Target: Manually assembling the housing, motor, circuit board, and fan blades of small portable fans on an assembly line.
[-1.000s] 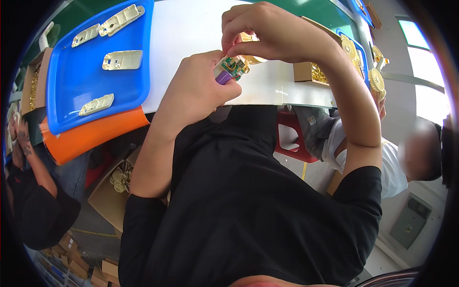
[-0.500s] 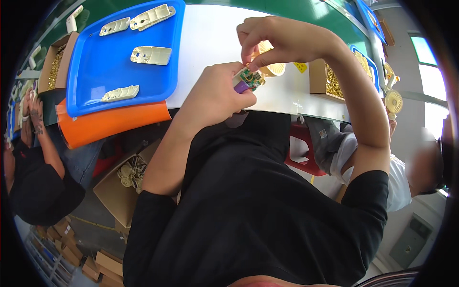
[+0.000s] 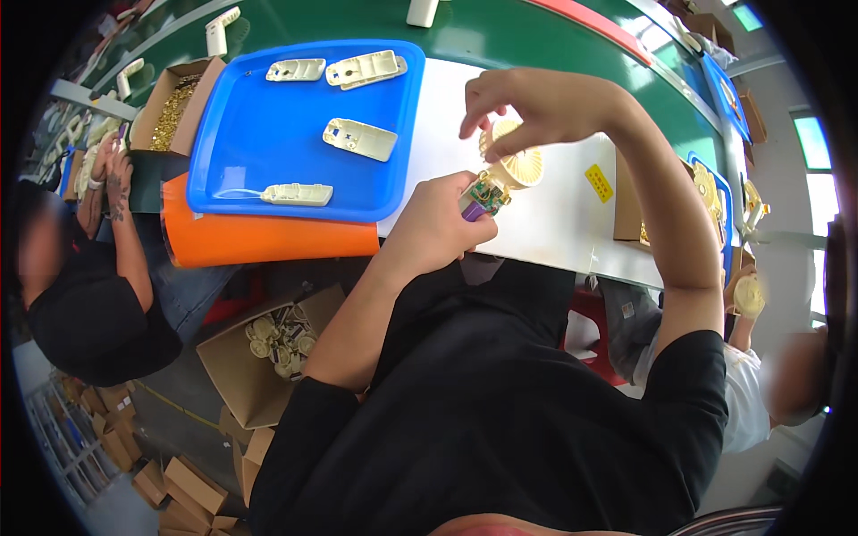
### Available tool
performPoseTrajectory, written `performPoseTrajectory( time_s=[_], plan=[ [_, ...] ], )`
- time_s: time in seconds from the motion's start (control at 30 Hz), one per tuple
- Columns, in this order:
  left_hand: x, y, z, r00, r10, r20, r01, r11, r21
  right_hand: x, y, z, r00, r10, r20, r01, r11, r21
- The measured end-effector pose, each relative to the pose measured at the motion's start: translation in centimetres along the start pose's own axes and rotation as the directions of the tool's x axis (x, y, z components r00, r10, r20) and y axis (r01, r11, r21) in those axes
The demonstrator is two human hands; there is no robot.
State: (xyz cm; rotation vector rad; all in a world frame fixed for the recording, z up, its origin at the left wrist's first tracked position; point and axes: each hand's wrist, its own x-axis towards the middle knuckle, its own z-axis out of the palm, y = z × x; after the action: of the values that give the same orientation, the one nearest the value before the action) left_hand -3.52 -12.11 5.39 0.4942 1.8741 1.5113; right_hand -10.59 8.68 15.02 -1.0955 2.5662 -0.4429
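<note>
My left hand (image 3: 436,221) is closed around the handle end of a cream handheld fan (image 3: 525,166). A green circuit board (image 3: 487,194) and a purple battery cylinder (image 3: 474,211) show bare between my left fingers and the round ribbed fan head. Over the fan head hangs my right hand (image 3: 536,109), its thumb and bent fingers apart and no part visible between them. The thumb tip lies at the edge of the fan head; whether it presses there I cannot tell. To the left, a blue tray (image 3: 259,134) bears several cream handle shells (image 3: 360,140).
A carton of small brass-coloured parts (image 3: 174,112) stands left of the tray, over an orange sheet (image 3: 277,241). A yellow label (image 3: 599,182) lies on the white board. Another carton (image 3: 628,205) is at the right. Below, a box (image 3: 241,380) holds fan parts. Co-workers sit on both sides.
My right fingers have lifted from the circuit board and spread apart above the fan head. My left hand still grips the fan. The whole view has shifted, with the tray appearing lower and farther right.
</note>
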Motion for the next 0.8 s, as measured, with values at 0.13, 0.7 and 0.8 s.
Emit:
performPoseTrajectory(
  time_s=[0.13,0.7,0.8],
  plan=[
    [-1.3,-1.8,-1.3,0.998,-0.027,-0.05,0.025,0.999,-0.042,7.4,3.7,-0.4,0.967,0.035,-0.251,-0.041,0.999,-0.022],
    [-2.3,-3.5,-4.3,0.909,0.11,-0.401,-0.295,0.851,-0.434,16.6,10.4,3.0,0.814,0.037,-0.579,0.013,0.997,0.08],
    [-0.8,-3.6,-3.1,0.911,0.163,-0.38,-0.347,0.8,-0.49,8.7,7.0,4.0,0.35,0.588,-0.73,0.008,0.777,0.63]
  ],
)
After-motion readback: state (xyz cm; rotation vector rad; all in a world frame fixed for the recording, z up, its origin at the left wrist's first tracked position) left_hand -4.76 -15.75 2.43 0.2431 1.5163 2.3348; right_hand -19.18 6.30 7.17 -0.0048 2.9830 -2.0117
